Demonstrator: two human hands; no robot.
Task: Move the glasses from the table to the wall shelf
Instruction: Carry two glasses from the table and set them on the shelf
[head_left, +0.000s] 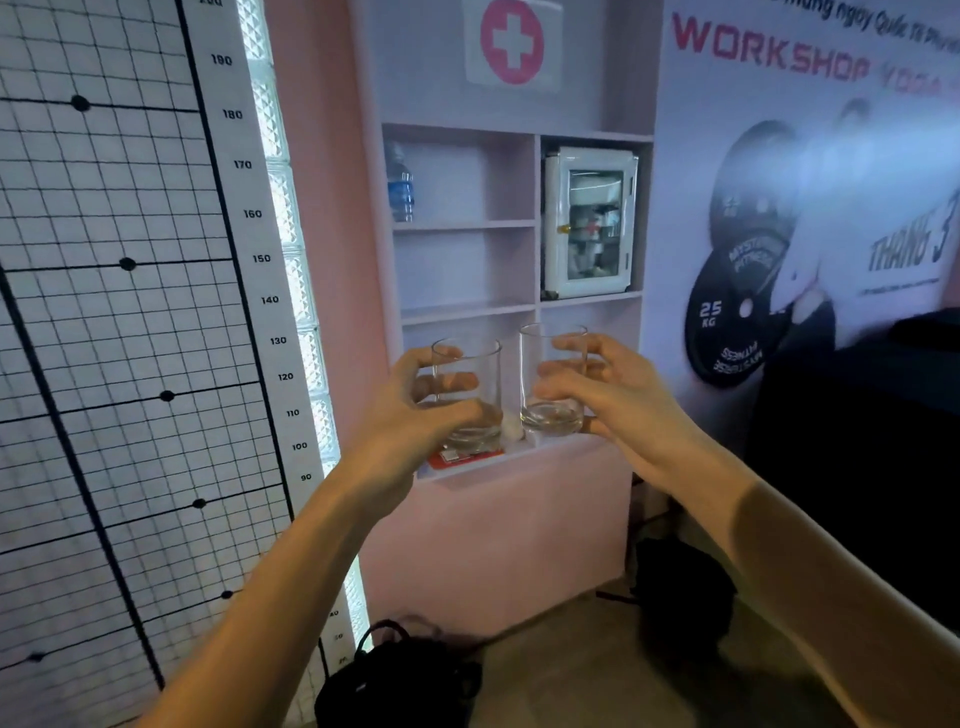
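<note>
Carrying step, nearing placement: gripping one glass per hand, holding both up at centre frame before the wall shelf (467, 310).

Curling left hand (415, 410) round left glass (467, 364), right hand (608, 395) round right glass (550, 374); holding both upright, side by side, apparently empty, not resting on any board. Judging next move as reaching into the lowest compartment, setting bases flat, avoiding red packet (457, 457) and small white object (511, 428) lying there. Noting water bottle (401, 182) standing in compartment above centre left; white cabinet (589, 221) filling compartment above centre right, supplies showing behind its glazed door.
</note>
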